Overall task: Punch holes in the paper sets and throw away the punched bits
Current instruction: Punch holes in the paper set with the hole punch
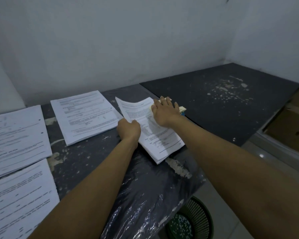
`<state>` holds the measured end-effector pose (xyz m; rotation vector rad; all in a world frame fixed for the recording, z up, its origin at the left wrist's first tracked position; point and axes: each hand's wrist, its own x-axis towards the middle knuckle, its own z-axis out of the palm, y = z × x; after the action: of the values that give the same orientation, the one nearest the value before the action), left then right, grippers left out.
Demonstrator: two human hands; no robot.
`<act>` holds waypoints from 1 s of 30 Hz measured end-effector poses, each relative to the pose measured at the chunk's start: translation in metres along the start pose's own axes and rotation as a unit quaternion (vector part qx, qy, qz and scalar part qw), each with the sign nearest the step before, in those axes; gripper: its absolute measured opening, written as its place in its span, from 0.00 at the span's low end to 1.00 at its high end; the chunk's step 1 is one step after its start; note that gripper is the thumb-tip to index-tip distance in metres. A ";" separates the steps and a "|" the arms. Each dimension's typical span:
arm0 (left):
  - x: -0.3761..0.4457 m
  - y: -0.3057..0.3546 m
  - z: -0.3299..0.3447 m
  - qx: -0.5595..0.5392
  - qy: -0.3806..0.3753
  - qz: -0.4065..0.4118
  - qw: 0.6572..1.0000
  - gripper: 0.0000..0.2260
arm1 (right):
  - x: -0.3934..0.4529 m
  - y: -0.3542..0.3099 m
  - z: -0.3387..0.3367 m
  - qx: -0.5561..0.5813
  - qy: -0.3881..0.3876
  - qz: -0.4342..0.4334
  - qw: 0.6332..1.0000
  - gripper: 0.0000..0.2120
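Note:
A set of printed sheets (160, 140) lies at an angle in the middle of the dark table (93, 161). My left hand (129, 128) grips its left edge, and the top sheet curls up there. My right hand (164, 112) lies flat with straight fingers on the hole punch (181, 110), a cream and blue tool mostly hidden under the hand at the set's far right edge. Below the table's front right corner stands a green bin (191, 221) with white punched bits inside.
Three other paper sets lie to the left: one at the back (85, 116), one with two punched holes at the far left (16, 138), one at the front left (19, 200). A cardboard box (293, 125) stands at the right. Clear plastic wrinkles over the table's front.

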<state>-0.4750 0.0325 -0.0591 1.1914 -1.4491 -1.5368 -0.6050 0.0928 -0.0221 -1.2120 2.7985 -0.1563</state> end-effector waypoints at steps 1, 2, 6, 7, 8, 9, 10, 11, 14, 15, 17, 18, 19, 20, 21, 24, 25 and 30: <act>0.000 0.001 0.000 0.002 0.005 0.002 1.000 0.07 | 0.001 0.001 -0.005 0.029 -0.006 0.001 1.000 0.26; -0.001 0.002 0.000 0.006 0.009 0.003 1.000 0.06 | 0.001 0.002 -0.010 0.059 -0.011 0.002 0.998 0.26; -0.003 0.003 0.000 0.005 0.008 0.001 1.000 0.06 | -0.004 0.002 -0.037 0.193 -0.033 0.015 0.981 0.29; -0.003 0.003 0.000 0.003 0.007 0.000 1.000 0.05 | -0.007 0.001 -0.043 0.224 -0.034 0.024 0.974 0.34; -0.002 0.003 0.000 -0.001 0.006 0.000 1.000 0.04 | -0.009 0.000 -0.046 0.243 -0.034 0.030 0.969 0.39; -0.002 0.004 0.000 -0.007 0.005 0.001 1.000 0.04 | -0.010 0.001 -0.048 0.248 -0.030 0.029 0.968 0.41; -0.002 0.004 -0.001 -0.014 0.005 0.000 1.000 0.05 | -0.009 0.002 -0.049 0.247 -0.023 0.025 0.968 0.39; -0.002 0.004 -0.001 -0.020 0.003 -0.001 1.000 0.05 | -0.008 0.004 -0.049 0.249 -0.016 0.025 0.968 0.35; -0.003 0.003 -0.003 -0.017 -0.001 0.002 1.000 0.05 | -0.002 0.009 -0.049 0.279 -0.004 0.030 0.960 0.28; -0.003 0.002 -0.004 -0.013 -0.002 0.005 1.000 0.05 | -0.002 0.009 -0.049 0.283 0.002 0.029 0.959 0.28; -0.004 0.001 -0.005 -0.012 -0.006 0.005 1.000 0.07 | 0.000 0.008 -0.049 0.288 0.017 0.023 0.957 0.29; -0.004 0.002 -0.006 -0.010 -0.007 0.006 1.000 0.07 | 0.000 0.008 -0.048 0.290 0.023 0.025 0.956 0.29; -0.005 0.002 -0.006 -0.005 -0.007 0.010 1.000 0.07 | 0.000 0.007 -0.048 0.293 0.026 0.030 0.955 0.30; -0.005 0.004 -0.007 0.000 -0.008 0.016 1.000 0.06 | 0.000 0.006 -0.049 0.299 0.030 0.035 0.953 0.31; -0.006 0.006 -0.009 0.005 -0.009 0.024 1.000 0.05 | 0.000 0.005 -0.050 0.308 0.036 0.040 0.950 0.31; -0.009 0.013 -0.021 0.027 -0.008 0.051 0.998 0.07 | 0.001 0.001 -0.056 0.327 0.057 0.059 0.942 0.27; -0.010 0.015 -0.027 0.036 -0.008 0.061 0.997 0.07 | 0.000 0.000 -0.058 0.320 0.067 0.061 0.943 0.23; -0.018 0.027 -0.076 0.066 -0.007 0.126 0.990 0.06 | -0.021 -0.019 -0.054 0.240 0.199 0.021 0.950 0.10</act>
<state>-0.4010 0.0196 -0.0255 1.0284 -1.6625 -1.2974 -0.5829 0.0984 0.0347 -1.0878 2.8282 -1.1185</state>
